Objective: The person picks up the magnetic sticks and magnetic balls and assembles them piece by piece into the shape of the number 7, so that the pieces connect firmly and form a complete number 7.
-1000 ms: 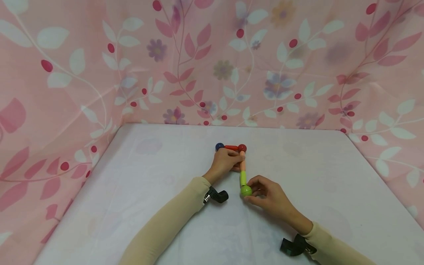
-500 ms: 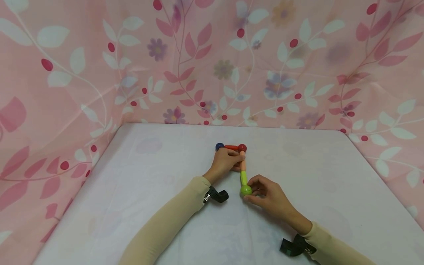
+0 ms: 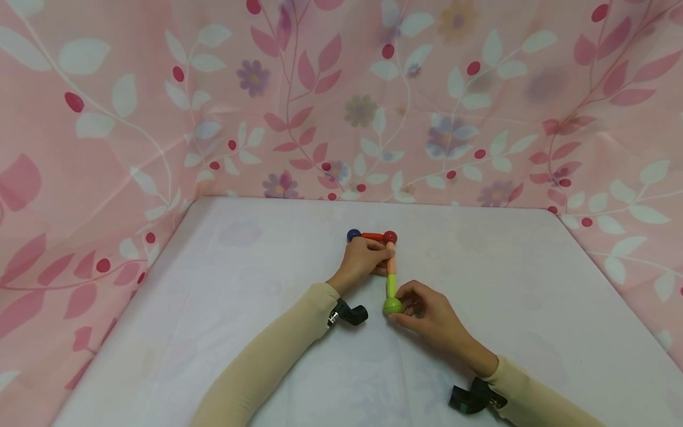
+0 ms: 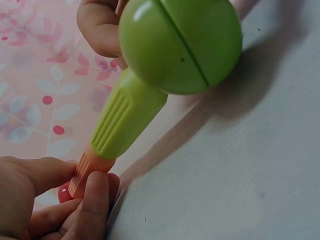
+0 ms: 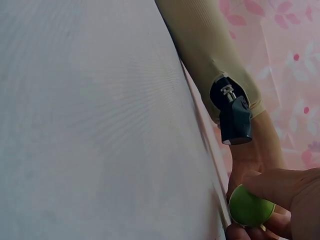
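A building toy of sticks and balls lies on the white table (image 3: 267, 249). A blue ball (image 3: 353, 235), a red stick (image 3: 372, 236) and a red ball (image 3: 390, 237) form its far side. From the red ball an orange stick (image 3: 392, 265) runs toward me and meets a yellow-green stick (image 3: 392, 286), which ends at a green ball (image 3: 392, 306). My left hand (image 3: 363, 260) pinches the orange stick between thumb and fingers. With curled fingers and thumb, my right hand (image 3: 433, 317) grips the green ball, as the right wrist view also shows.
Pink floral cloth (image 3: 341, 107) hangs behind the table and along both sides. A black wrist camera (image 3: 350, 313) sits on the left sleeve, and another black camera (image 3: 476, 397) on the right sleeve.
The right hand and the green ball have shifted slightly left, turning the yellow-green stick into line with the orange one. My left hand has hardly moved.
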Tool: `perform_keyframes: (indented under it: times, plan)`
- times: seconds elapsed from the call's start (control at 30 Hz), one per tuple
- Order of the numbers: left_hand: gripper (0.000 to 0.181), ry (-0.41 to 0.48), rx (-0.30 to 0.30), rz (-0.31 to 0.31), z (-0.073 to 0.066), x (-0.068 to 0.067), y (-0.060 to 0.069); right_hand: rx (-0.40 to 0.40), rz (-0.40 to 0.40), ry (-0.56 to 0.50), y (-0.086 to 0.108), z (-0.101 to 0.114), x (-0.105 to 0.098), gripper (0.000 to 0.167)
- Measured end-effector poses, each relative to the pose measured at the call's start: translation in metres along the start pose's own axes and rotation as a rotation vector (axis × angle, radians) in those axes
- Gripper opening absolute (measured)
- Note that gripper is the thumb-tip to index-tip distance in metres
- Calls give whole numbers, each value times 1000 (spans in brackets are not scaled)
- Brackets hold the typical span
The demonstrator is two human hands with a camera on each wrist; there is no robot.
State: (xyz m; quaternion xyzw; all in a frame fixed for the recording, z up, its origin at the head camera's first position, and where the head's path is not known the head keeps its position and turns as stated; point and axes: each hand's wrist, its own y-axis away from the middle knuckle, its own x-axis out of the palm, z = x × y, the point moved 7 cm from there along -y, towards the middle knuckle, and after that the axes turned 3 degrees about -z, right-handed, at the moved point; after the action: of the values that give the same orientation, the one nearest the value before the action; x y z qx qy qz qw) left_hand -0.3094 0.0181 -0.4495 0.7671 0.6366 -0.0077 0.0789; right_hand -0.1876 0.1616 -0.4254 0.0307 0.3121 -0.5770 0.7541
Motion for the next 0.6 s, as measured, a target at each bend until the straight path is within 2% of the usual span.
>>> perform_keyframes:
  times: [0.13,0.23,0.3,0.37,0.47,0.53,0.6]
  plan:
    - [19,-15,1,3,1,0,0,-10,-5,30,0,1,1,37]
    - [18,-74,22,16,0,2,0,-21,-9,52,1,1,2,38]
    - [18,-152,45,28,-5,3,1,-31,-11,63,1,2,2,38]
    - [17,-276,79,38,-12,3,4,-41,-12,66,2,2,3,37]
    - [19,-473,154,31,-30,-4,8,-54,-13,67,2,2,3,37]
    - [20,-550,214,9,-43,-11,9,-64,-16,71,1,2,3,37]
    - [19,-568,276,-36,-53,-21,8,-76,-20,77,1,3,3,37]
